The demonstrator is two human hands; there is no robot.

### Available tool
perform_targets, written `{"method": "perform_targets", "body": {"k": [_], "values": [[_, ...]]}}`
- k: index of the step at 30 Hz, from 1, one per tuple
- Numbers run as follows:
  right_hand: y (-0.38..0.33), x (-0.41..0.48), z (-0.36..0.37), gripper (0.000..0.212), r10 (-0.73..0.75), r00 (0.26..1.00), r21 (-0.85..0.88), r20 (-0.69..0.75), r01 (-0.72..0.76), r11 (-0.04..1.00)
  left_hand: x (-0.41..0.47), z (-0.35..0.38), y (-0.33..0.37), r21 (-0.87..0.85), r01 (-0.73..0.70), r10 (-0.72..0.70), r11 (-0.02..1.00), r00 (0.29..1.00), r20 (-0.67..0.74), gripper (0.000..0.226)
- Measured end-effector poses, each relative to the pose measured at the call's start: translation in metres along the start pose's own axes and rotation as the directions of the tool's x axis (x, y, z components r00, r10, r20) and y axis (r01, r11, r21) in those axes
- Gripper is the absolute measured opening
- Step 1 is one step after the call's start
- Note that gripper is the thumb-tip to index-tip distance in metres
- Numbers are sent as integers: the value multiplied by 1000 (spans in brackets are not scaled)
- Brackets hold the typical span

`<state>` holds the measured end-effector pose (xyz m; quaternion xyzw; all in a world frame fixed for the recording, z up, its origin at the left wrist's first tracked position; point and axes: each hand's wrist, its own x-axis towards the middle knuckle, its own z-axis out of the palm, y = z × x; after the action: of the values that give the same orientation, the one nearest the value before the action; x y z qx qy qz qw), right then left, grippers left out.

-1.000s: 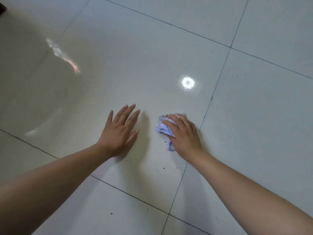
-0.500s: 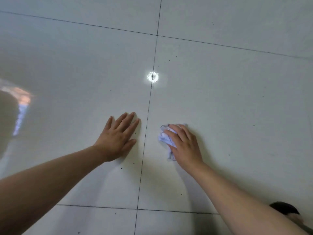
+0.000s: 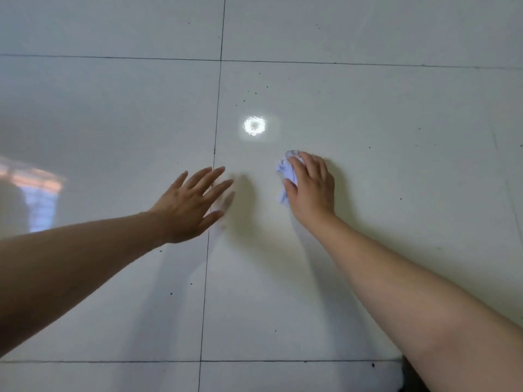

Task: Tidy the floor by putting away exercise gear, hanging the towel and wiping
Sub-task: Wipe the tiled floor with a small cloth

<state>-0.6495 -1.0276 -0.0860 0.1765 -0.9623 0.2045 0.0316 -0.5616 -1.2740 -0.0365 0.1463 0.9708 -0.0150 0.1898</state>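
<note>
Pressing a crumpled pale cloth (image 3: 286,172) onto the tiled floor (image 3: 396,108) with the right hand (image 3: 311,190), fingers curled over it and gripping. Cloth location: tile right of the long grout line (image 3: 216,131), toward that tile's left edge, just on the near side of a round light glare (image 3: 254,125). Left hand (image 3: 191,203) over the same grout line, fingers straight and spread, holding nothing (touching floor or hovering: cannot tell, blurred). Dark specks scattered across the tiles.

Cloth (image 3: 285,171) farther from grout line (image 3: 216,123)
</note>
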Motion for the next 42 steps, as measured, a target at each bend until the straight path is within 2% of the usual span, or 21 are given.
{"method": "perform_targets", "body": {"k": [3,4,5,7,9,11,13,17,22,27,29,32,34,35,37,39,40,42], "values": [[15,-27,-2,39,-287,952,-38,106,293,955,33,-2,44,-197,187,-195,962,980,-23,64],[26,-34,-6,38,-334,934,-35,124,340,940,38,-1,60,-261,231,-243,937,970,-11,63],[39,-38,-11,39,-313,944,-38,109,318,947,41,1,75,-304,248,-259,920,966,3,63],[67,-43,-23,40,-81,997,-53,-7,81,995,39,5,96,-317,223,-223,922,974,36,64],[80,-48,-30,41,191,974,-20,-123,-195,981,35,12,103,-279,170,-164,945,986,42,64],[65,-61,-25,43,318,935,8,-156,-321,947,35,16,103,-233,135,-130,963,991,36,67],[36,-80,-17,42,284,951,4,-124,-286,958,34,19,101,-183,122,-116,975,992,41,70],[40,-91,-19,37,44,999,16,-19,-43,999,34,21,101,-174,119,-113,978,993,39,66],[64,-30,-22,36,222,966,-17,-136,-226,974,33,20,105,-174,144,-139,974,989,40,65],[43,41,-9,39,208,978,-12,-9,-209,978,34,17,103,-188,165,-159,968,986,49,68],[27,41,-3,40,146,989,-4,37,-146,989,35,17,99,-181,190,-182,965,981,61,73],[17,6,-5,40,-136,986,58,98,131,990,35,14,94,-191,183,-172,964,982,71,76],[39,-20,-14,40,-287,948,50,138,283,958,34,11,90,-174,157,-147,972,987,67,76],[57,-27,-20,39,-288,950,33,123,286,958,33,9,88,-169,150,-140,974,988,67,73],[93,-36,-35,38,-109,994,-33,26,110,993,32,7,84,-173,154,-144,973,987,68,66],[116,-44,-46,38,153,985,-61,-82,-158,986,32,7,85,-170,166,-158,971,986,60,65],[118,-49,-48,39,234,965,-56,-121,-242,969,31,8,86,-172,172,-165,970,985,56,65],[106,-63,-45,40,281,946,-54,-161,-293,955,31,10,92,-180,188,-180,966,982,60,66]]}}
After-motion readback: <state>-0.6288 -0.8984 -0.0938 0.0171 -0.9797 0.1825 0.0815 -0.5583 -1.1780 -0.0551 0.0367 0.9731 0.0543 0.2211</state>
